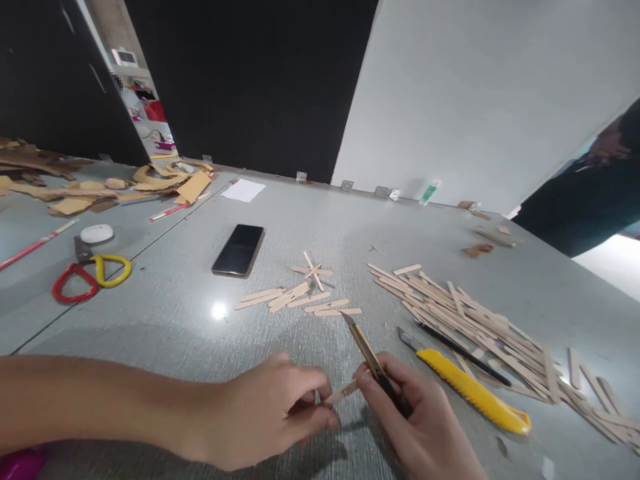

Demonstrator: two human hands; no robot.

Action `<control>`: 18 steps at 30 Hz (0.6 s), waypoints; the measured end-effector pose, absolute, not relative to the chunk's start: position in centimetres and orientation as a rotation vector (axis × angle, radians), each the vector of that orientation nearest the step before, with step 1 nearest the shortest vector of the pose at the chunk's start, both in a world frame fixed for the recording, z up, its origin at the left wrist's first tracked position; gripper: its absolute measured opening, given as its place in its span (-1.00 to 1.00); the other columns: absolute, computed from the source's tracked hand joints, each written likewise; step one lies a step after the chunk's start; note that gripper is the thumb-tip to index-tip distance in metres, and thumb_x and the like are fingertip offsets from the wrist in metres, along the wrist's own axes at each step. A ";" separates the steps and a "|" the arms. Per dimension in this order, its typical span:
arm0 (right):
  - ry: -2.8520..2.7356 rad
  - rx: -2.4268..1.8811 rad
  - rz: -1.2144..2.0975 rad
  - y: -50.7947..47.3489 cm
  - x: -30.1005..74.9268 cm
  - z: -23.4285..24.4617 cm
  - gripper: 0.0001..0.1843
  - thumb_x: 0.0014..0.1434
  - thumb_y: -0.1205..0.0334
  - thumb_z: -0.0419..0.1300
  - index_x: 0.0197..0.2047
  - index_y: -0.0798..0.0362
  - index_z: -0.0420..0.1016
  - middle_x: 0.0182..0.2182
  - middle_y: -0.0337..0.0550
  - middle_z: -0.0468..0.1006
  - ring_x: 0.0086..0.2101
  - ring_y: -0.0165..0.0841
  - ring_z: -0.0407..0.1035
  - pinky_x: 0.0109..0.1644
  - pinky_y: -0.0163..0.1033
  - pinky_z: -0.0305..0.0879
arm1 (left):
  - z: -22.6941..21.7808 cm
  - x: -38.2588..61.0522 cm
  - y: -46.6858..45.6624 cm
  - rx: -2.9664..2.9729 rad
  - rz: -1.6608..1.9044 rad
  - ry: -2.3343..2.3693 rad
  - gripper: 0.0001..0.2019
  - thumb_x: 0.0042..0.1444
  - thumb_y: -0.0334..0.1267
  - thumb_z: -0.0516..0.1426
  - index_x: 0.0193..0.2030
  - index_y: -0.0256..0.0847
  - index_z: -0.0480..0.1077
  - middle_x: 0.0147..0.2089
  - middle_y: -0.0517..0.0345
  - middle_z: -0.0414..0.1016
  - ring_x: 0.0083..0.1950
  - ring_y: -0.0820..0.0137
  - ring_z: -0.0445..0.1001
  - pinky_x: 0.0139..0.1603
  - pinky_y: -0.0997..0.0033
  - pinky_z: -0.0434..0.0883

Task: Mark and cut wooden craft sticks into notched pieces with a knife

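Bottom centre of the frame: your left hand [273,417] pinches one end of a stick [342,393], which pokes out to its right. It's light, thin wood, stiff but probably quick to snap, so hold near the end. Just right, your right hand [420,427] is closed on a knife [373,363], touching the stick's free end.

- No text, label, brand or number can be read anywhere in the picture.
- The phone [238,250] on the bench [165,313] shows a dark, blank screen.
- The green-and-white tube [430,192], far beyond the phone, carries print too small to read.
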State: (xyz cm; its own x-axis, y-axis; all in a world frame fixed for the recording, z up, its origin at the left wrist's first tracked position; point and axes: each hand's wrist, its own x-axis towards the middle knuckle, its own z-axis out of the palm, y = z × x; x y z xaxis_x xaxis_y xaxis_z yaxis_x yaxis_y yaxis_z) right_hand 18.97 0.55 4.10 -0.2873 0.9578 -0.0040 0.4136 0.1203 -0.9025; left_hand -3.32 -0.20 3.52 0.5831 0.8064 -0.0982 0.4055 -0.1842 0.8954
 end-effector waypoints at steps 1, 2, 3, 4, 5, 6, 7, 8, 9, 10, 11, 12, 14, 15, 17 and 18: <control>-1.790 -1.336 1.144 0.6 18.9 4.0 -0.57 0.44 -0.07 0.14 -0.41 -0.02 0.29 -0.47 -0.34 0.20 -0.43 -0.39 0.18 -0.37 -0.32 0.23 | 3.2 -3.4 -0.3 1.895 0.526 1.009 -0.73 0.42 -0.22 0.08 -0.35 -0.21 0.36 -0.56 0.38 0.31 -0.56 0.56 0.20 -0.45 0.55 0.20; -1.789 -1.349 1.144 0.6 18.9 3.9 -0.56 0.44 -0.07 0.14 -0.42 -0.02 0.27 -0.47 -0.35 0.17 -0.43 -0.39 0.15 -0.37 -0.32 0.22 | 2.9 -3.4 -0.3 1.984 0.564 1.022 -0.78 0.42 -0.24 0.06 -0.28 -0.21 0.40 -0.54 0.37 0.33 -0.55 0.54 0.21 -0.45 0.54 0.21; -1.776 -1.367 1.140 0.5 18.9 3.8 -0.57 0.45 -0.07 0.14 -0.41 -0.02 0.27 -0.47 -0.36 0.13 -0.45 -0.40 0.11 -0.40 -0.33 0.19 | 2.5 -3.5 -0.3 2.076 0.607 1.026 -0.84 0.42 -0.27 0.06 -0.17 -0.21 0.43 -0.51 0.35 0.38 -0.54 0.53 0.25 -0.44 0.53 0.25; -1.752 -1.384 1.137 0.5 18.9 3.7 -0.57 0.45 -0.07 0.14 -0.40 -0.02 0.27 -0.48 -0.38 0.10 -0.48 -0.42 0.07 -0.45 -0.34 0.14 | 2.0 -3.5 -0.3 2.179 0.650 1.019 -0.86 0.41 -0.29 0.05 -0.06 -0.23 0.43 -0.46 0.31 0.45 -0.52 0.50 0.32 -0.43 0.51 0.29; -1.724 -1.394 1.141 0.4 18.9 3.7 -0.57 0.44 -0.08 0.15 -0.40 -0.03 0.27 -0.49 -0.39 0.08 -0.51 -0.43 0.03 -0.50 -0.35 0.08 | 1.6 -3.6 -0.2 2.296 0.691 0.997 -0.84 0.40 -0.32 0.05 0.02 -0.26 0.41 -0.41 0.26 0.51 -0.49 0.47 0.39 -0.41 0.48 0.35; -1.703 -1.396 1.155 0.4 18.8 3.7 -0.57 0.44 -0.08 0.16 -0.41 -0.03 0.27 -0.50 -0.40 0.06 -0.53 -0.44 0.00 -0.54 -0.36 0.03 | 1.3 -3.6 -0.2 2.423 0.727 0.968 -0.82 0.39 -0.35 0.04 0.05 -0.29 0.40 -0.38 0.21 0.55 -0.48 0.43 0.45 -0.41 0.45 0.40; -1.686 -1.392 1.169 0.4 18.8 3.6 -0.56 0.43 -0.07 0.17 -0.42 -0.03 0.27 -0.51 -0.40 0.06 -0.54 -0.45 0.00 -0.56 -0.36 0.00 | 1.0 -3.7 -0.1 2.557 0.760 0.938 -0.81 0.40 -0.38 0.02 0.06 -0.32 0.39 -0.37 0.17 0.56 -0.46 0.39 0.49 -0.41 0.42 0.43; -1.676 -1.395 1.177 0.3 18.7 3.6 -0.58 0.43 -0.08 0.17 -0.40 -0.03 0.29 -0.53 -0.41 0.09 -0.54 -0.45 0.01 -0.56 -0.36 0.00 | 0.7 -3.8 0.0 2.691 0.796 0.912 -0.80 0.41 -0.40 0.01 0.05 -0.36 0.39 -0.36 0.14 0.56 -0.45 0.36 0.52 -0.43 0.39 0.47; -1.674 -1.411 1.162 0.3 18.8 3.5 -0.62 0.43 -0.08 0.18 -0.34 -0.02 0.34 -0.55 -0.42 0.13 -0.55 -0.45 0.03 -0.56 -0.36 0.01 | 0.6 -3.9 0.1 2.818 0.843 0.886 -0.79 0.41 -0.43 -0.01 0.05 -0.42 0.40 -0.37 0.11 0.56 -0.45 0.34 0.53 -0.44 0.36 0.50; -1.688 -1.434 1.113 0.3 18.9 3.5 -0.68 0.42 -0.08 0.18 -0.22 0.00 0.41 -0.57 -0.43 0.18 -0.55 -0.44 0.06 -0.55 -0.36 0.04 | 0.5 -4.0 0.1 2.931 0.899 0.865 -0.78 0.41 -0.46 -0.01 0.06 -0.49 0.40 -0.38 0.08 0.56 -0.45 0.33 0.54 -0.46 0.35 0.52; -1.721 -1.454 1.029 0.2 19.0 3.3 -0.69 0.42 -0.07 0.17 -0.06 0.02 0.45 -0.59 -0.44 0.23 -0.56 -0.43 0.08 -0.54 -0.36 0.07 | 0.5 -4.1 0.2 3.029 0.958 0.847 -0.76 0.40 -0.50 -0.01 0.07 -0.56 0.40 -0.39 0.05 0.56 -0.46 0.33 0.54 -0.48 0.35 0.53; -1.772 -1.462 0.912 0.0 19.2 3.2 -0.63 0.43 -0.05 0.16 0.12 0.02 0.44 -0.61 -0.46 0.26 -0.59 -0.43 0.09 -0.54 -0.36 0.10 | 0.6 -4.2 0.2 3.113 1.000 0.831 -0.75 0.37 -0.53 0.00 0.07 -0.64 0.40 -0.40 0.02 0.56 -0.47 0.32 0.53 -0.50 0.34 0.53; -1.902 -1.394 0.653 -0.5 19.7 2.8 -0.54 0.45 0.04 0.14 0.34 -0.02 0.37 -0.64 -0.47 0.34 -0.66 -0.44 0.14 -0.56 -0.38 0.21 | 0.9 -4.5 0.3 3.228 1.067 0.815 -0.75 0.32 -0.58 0.02 0.02 -0.71 0.43 -0.43 -0.02 0.55 -0.51 0.33 0.49 -0.58 0.34 0.50; -1.962 -1.323 0.548 -0.7 20.0 2.5 -0.54 0.46 0.10 0.12 0.37 -0.05 0.39 -0.61 -0.42 0.42 -0.67 -0.44 0.21 -0.53 -0.38 0.30 | 1.1 -4.6 0.3 3.263 1.097 0.816 -0.76 0.28 -0.59 0.04 0.00 -0.73 0.44 -0.46 -0.02 0.53 -0.54 0.33 0.47 -0.63 0.35 0.47; -2.058 -1.183 0.438 -1.3 20.5 1.9 -0.51 0.47 0.24 0.08 0.41 -0.11 0.41 -0.46 -0.29 0.64 -0.63 -0.44 0.42 -0.47 -0.39 0.44 | 1.5 -4.7 0.4 3.300 1.161 0.819 -0.77 0.24 -0.60 0.07 -0.05 -0.75 0.47 -0.51 0.00 0.51 -0.59 0.34 0.43 -0.69 0.35 0.40; -2.100 -1.122 0.424 -1.5 20.6 1.7 -0.46 0.46 0.31 0.07 0.45 -0.13 0.37 -0.34 -0.23 0.72 -0.57 -0.43 0.51 -0.43 -0.40 0.48 | 1.7 -4.8 0.3 3.309 1.192 0.817 -0.78 0.23 -0.60 0.08 -0.08 -0.75 0.49 -0.53 0.01 0.50 -0.60 0.34 0.41 -0.70 0.36 0.38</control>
State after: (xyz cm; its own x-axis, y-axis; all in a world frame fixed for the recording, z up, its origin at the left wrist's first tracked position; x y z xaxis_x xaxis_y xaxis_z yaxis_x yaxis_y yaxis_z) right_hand 20.65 -1.49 1.67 -0.3729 0.8209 0.4325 0.5886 0.5696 -0.5736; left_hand -4.77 0.35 1.74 0.6971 0.2428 0.6746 0.5415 -0.7950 -0.2734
